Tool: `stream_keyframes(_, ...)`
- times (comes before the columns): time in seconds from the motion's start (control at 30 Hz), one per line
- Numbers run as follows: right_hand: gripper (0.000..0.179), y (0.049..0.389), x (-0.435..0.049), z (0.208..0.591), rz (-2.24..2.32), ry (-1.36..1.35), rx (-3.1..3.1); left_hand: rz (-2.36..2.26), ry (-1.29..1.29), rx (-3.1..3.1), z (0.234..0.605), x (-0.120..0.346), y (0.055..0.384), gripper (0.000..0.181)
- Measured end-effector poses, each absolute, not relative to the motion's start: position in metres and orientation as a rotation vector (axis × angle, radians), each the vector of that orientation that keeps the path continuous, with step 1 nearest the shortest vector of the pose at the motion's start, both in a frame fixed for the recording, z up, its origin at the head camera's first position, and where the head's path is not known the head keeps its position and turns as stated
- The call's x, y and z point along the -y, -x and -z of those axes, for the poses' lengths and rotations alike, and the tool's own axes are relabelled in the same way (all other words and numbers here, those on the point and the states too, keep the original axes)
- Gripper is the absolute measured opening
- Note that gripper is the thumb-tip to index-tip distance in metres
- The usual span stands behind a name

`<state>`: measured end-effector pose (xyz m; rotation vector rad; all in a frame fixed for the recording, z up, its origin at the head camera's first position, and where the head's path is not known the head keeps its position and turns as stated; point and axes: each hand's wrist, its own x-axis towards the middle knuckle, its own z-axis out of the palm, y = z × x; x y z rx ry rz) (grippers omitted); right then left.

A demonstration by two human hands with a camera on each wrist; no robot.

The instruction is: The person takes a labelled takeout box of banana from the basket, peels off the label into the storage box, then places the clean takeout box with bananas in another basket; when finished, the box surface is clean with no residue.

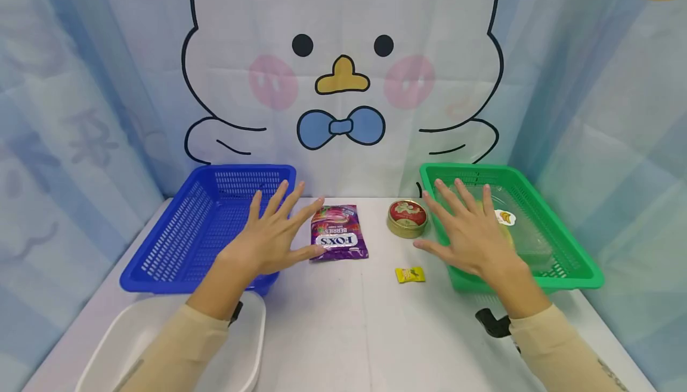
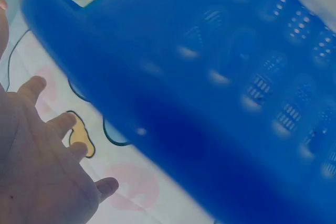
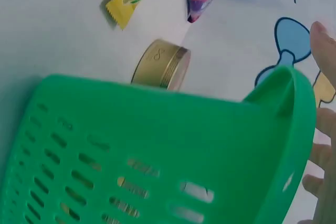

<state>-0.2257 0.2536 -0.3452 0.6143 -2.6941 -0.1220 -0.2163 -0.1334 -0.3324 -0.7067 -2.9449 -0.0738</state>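
Observation:
My left hand [image 1: 271, 240] is spread wide with straight fingers, over the right side of the blue basket [image 1: 161, 255]. Its fingertips overlap a purple Fox's Berries candy bag [image 1: 343, 225] in the head view. Fingers also spread, my right hand [image 1: 472, 234] hovers by the left side of the green basket [image 1: 579, 264]. Neither hand holds anything. Between the hands, a round gold tin with a red lid [image 1: 407, 219] stands near the green basket. Closer to me lies a small yellow wrapped candy [image 1: 410, 274]. Inside the green basket is a clear plastic box [image 1: 528, 240] with a banana sticker.
A white plastic tub [image 1: 257, 344] stands at the front left, under my left forearm. The white table [image 1: 333, 332] ends at a curtain [image 1: 343, 171] printed with a cartoon bird. More curtain hangs on both sides.

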Motion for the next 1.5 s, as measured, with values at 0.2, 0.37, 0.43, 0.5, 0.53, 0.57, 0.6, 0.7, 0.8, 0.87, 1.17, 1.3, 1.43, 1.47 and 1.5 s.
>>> stream_keyframes(0.2, 0.093, 0.227, -0.268, 0.341, 0.083, -0.601, 2.705, 0.082, 0.743, 2.951, 0.328, 0.122, 0.221, 0.088)
stream_keyframes(0.37, 0.091, 0.23, -0.283, 0.336, 0.074, -0.575, 2.713, 0.039, 0.768, 2.947, 0.324, 0.111, 0.225, 0.088)
stream_keyframes(0.43, 0.091, 0.231, -0.289, 0.334, 0.074, -0.562, 2.721, 0.045, 0.773, 2.95, 0.323, 0.106, 0.227, 0.087)
stream_keyframes(0.5, 0.091, 0.232, -0.296, 0.331, 0.062, -0.555, 2.742, 0.068, 0.779, 2.956, 0.322, 0.101, 0.23, 0.087)
stream_keyframes(0.53, 0.091, 0.233, -0.299, 0.33, 0.051, -0.55, 2.756, 0.074, 0.783, 2.96, 0.322, 0.098, 0.231, 0.087)
stream_keyframes(0.57, 0.091, 0.233, -0.302, 0.328, 0.041, -0.545, 2.768, 0.077, 0.784, 2.964, 0.322, 0.095, 0.232, 0.087)
stream_keyframes(0.6, 0.091, 0.234, -0.305, 0.327, 0.029, -0.544, 2.781, 0.07, 0.786, 2.963, 0.322, 0.093, 0.233, 0.087)
stream_keyframes(0.7, 0.092, 0.236, -0.315, 0.324, -0.017, -0.547, 2.811, 0.058, 0.809, 2.973, 0.322, 0.085, 0.236, 0.087)
stream_keyframes(0.8, 0.09, 0.238, -0.325, 0.322, -0.075, -0.553, 2.826, 0.059, 0.834, 2.977, 0.32, 0.076, 0.236, 0.087)
stream_keyframes(0.87, 0.089, 0.239, -0.331, 0.319, -0.118, -0.549, 2.835, 0.069, 0.855, 2.971, 0.317, 0.07, 0.237, 0.088)
stream_keyframes(1.17, 0.088, 0.247, -0.355, 0.315, -0.251, -0.51, 2.874, 0.149, 0.952, 2.97, 0.312, 0.041, 0.24, 0.087)
stream_keyframes(1.3, 0.088, 0.248, -0.364, 0.317, -0.307, -0.498, 2.893, 0.183, 0.997, 2.983, 0.318, 0.027, 0.241, 0.086)
stream_keyframes(1.43, 0.088, 0.25, -0.373, 0.323, -0.348, -0.503, 2.887, 0.183, 1.055, 2.984, 0.323, 0.012, 0.241, 0.086)
stream_keyframes(1.47, 0.088, 0.25, -0.375, 0.324, -0.362, -0.505, 2.884, 0.189, 1.07, 2.982, 0.325, 0.008, 0.241, 0.086)
stream_keyframes(1.5, 0.087, 0.251, -0.377, 0.325, -0.379, -0.512, 2.88, 0.194, 1.085, 2.98, 0.326, 0.004, 0.241, 0.087)
